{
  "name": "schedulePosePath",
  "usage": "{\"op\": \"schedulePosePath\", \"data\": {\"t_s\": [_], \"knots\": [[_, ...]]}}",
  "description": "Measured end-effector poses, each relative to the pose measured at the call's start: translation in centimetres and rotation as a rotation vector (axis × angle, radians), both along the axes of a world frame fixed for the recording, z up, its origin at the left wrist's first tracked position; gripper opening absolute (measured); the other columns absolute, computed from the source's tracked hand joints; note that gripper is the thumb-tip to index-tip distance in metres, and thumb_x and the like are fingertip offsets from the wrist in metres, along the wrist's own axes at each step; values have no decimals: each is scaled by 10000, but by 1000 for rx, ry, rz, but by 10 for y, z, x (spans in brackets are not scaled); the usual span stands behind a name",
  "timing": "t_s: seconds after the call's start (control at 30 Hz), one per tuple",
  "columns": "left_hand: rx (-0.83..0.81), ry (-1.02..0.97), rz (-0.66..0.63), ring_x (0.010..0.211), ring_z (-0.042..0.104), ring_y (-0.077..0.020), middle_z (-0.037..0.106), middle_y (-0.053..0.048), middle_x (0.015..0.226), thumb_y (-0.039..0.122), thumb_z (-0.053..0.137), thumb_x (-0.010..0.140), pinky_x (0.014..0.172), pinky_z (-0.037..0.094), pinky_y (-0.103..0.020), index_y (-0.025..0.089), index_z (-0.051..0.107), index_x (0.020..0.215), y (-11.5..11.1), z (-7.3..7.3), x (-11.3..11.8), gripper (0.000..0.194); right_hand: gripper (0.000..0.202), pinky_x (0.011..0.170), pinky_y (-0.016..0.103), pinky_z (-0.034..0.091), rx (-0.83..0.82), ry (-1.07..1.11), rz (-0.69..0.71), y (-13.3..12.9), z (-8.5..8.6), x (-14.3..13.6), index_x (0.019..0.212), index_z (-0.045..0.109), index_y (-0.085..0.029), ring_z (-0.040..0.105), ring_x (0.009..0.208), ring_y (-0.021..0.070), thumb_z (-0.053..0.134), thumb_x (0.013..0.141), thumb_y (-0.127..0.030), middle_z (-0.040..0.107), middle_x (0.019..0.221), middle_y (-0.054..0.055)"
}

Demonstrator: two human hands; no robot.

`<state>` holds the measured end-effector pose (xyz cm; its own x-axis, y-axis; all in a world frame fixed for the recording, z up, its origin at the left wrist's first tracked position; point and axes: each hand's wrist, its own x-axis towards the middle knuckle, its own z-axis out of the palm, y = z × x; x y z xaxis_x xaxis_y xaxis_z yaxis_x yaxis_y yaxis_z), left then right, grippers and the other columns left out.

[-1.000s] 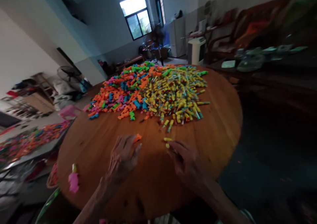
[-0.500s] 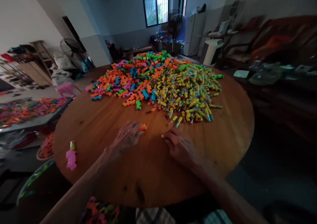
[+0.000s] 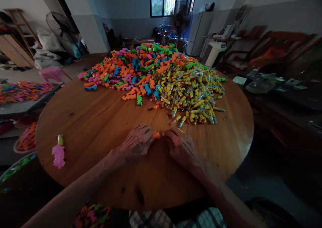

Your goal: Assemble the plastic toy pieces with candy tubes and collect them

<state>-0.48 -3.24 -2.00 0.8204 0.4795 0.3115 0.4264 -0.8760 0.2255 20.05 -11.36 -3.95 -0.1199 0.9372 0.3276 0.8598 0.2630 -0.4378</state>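
My left hand (image 3: 139, 140) is closed round an orange plastic toy piece (image 3: 156, 135); only its end sticks out past the fingers. Close by on the right, my right hand (image 3: 183, 145) pinches a small tube (image 3: 163, 134), its pale yellow tip pointing at the orange piece. Most of the tube lies hidden under the fingers. A narrow gap seems to part the two tips. On the table's left side lies a pink toy piece (image 3: 58, 156) with a clear and yellow tube (image 3: 60, 140) in its end.
A heap of coloured toy pieces (image 3: 125, 72) and a pile of yellow tubes (image 3: 191, 90) cover the far part of the round wooden table (image 3: 95, 120). More pieces fill a basket (image 3: 26, 137) at the left. A pink stool (image 3: 54, 74) stands beyond the table's left edge.
My hands have come closer together, the left one moving right with the orange toy piece towards the tube tip. The camera view has shifted somewhat.
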Motion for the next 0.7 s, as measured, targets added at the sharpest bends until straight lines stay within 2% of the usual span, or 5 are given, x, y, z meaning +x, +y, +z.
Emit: {"op": "schedulePosePath", "data": {"t_s": [0.13,0.33,0.47,0.7], "knots": [[12,-20,0,890,553,-217,621,-79,930,264,420,1046,780,459,-350,163,634,1075,0,-4,0,239,345,777,334,502,-45,-8,32,0,5,-3,1138,687,-134,635,892,214,464,889,-48,650,1086,127],[24,-20,-2,894,552,-226,616,-86,929,256,416,1045,780,451,-354,148,625,1025,0,-6,0,236,325,752,323,494,-80,-80,83,-2,11,-6,1126,682,-135,608,878,211,473,889,-60,624,1045,113],[32,-18,-3,902,543,-227,618,-90,939,258,403,1057,796,454,-365,138,614,1033,-1,-7,1,244,289,746,330,493,-86,-114,117,-6,10,-6,1102,669,-119,590,864,215,465,902,-74,607,1048,122],[-10,-21,-7,910,545,-221,616,-88,954,244,414,1053,803,462,-367,153,603,1051,-1,-6,0,209,260,791,343,495,7,31,30,-2,0,-7,1061,663,-141,597,904,217,456,919,-72,610,1060,118]]}}
